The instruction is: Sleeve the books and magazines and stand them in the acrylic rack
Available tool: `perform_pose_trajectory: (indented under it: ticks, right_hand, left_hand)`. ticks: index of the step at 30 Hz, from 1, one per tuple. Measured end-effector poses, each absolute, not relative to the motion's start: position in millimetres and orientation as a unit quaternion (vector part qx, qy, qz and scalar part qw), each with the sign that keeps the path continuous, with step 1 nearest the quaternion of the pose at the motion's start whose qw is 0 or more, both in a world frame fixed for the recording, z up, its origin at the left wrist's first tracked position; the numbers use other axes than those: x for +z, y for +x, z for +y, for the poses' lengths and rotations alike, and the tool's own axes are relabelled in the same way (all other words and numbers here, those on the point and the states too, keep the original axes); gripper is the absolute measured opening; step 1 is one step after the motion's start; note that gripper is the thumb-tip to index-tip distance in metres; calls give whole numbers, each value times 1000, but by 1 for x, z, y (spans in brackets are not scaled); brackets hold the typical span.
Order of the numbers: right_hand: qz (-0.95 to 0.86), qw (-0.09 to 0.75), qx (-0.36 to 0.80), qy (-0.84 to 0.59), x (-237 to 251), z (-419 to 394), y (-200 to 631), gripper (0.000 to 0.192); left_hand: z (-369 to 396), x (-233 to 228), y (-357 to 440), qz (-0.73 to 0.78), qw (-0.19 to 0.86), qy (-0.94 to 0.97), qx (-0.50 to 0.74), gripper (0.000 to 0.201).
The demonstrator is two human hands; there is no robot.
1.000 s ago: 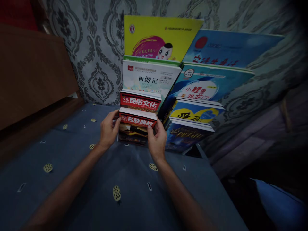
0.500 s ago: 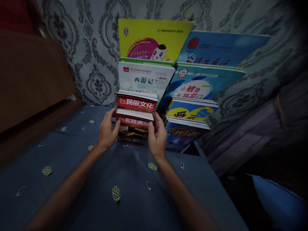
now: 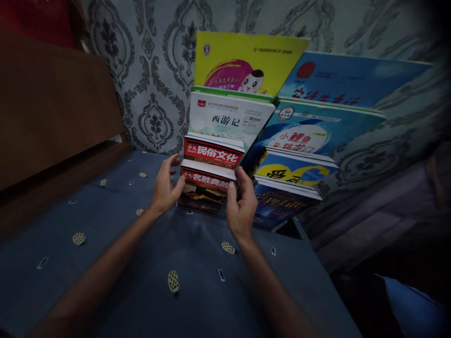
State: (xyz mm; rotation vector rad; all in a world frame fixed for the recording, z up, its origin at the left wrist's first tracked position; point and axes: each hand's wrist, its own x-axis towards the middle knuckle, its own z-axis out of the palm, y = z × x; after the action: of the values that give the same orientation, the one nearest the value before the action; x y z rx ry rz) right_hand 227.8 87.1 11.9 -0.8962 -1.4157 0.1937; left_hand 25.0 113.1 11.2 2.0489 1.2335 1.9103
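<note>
Head view: both my bare hands close on the front red-banded book [image 3: 206, 188], the nearest of a row of books stood upright and stepped back toward the patterned wallpaper [image 3: 155, 94]. My left hand [image 3: 165, 185] presses the book's left edge, fingers curled over its top corner and thumb against the cover; my right hand [image 3: 241, 206] holds the right edge, thumb on the cover and fingers wrapped behind. Each grip is partly closed around the book, which sits between the two palms with its foot on the blue patterned bedspread [image 3: 105, 234]. Directly behind it, touching, stands a second red-banded book [image 3: 213, 152], then a white-covered book [image 3: 229, 119], and at the back a tall yellow book [image 3: 246, 61] leaning on the wall. Just beside my right hand a second row tilts to the right: a dark blue book [image 3: 282, 206] in front, a yellow-and-blue book [image 3: 292, 171] behind it, then a pale blue book [image 3: 313, 129], and a large blue book [image 3: 348, 80] at the rear. A brown wooden headboard [image 3: 52, 108] rises at the left. The scene is dimly lit.
</note>
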Motion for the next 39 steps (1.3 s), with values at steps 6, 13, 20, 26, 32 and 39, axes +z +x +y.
perform_pose_trajectory:
  ticks: [6, 13, 20, 26, 32, 39]
  right_hand:
    - [-659, 647, 6, -383, 24, 77, 230, 39]
    - [-618, 673, 68, -402, 18, 78, 228, 44]
    - [-538, 694, 197, -437, 4, 84, 212, 55]
    - [-519, 694, 173, -467, 1, 91, 207, 58]
    - [-487, 722, 209, -445, 2, 101, 197, 62]
    - [-479, 739, 196, -431, 2, 104, 191, 53]
  left_hand:
    - [115, 15, 21, 381, 72, 650, 654, 52]
    - [121, 26, 9, 392, 165, 582, 693, 53]
    - [125, 20, 17, 397, 290, 533, 688, 45]
    - [120, 12, 29, 423, 242, 548, 680, 33]
    - [115, 12, 32, 438, 226, 556, 670, 25]
    - [112, 14, 33, 451, 182, 564, 667, 24]
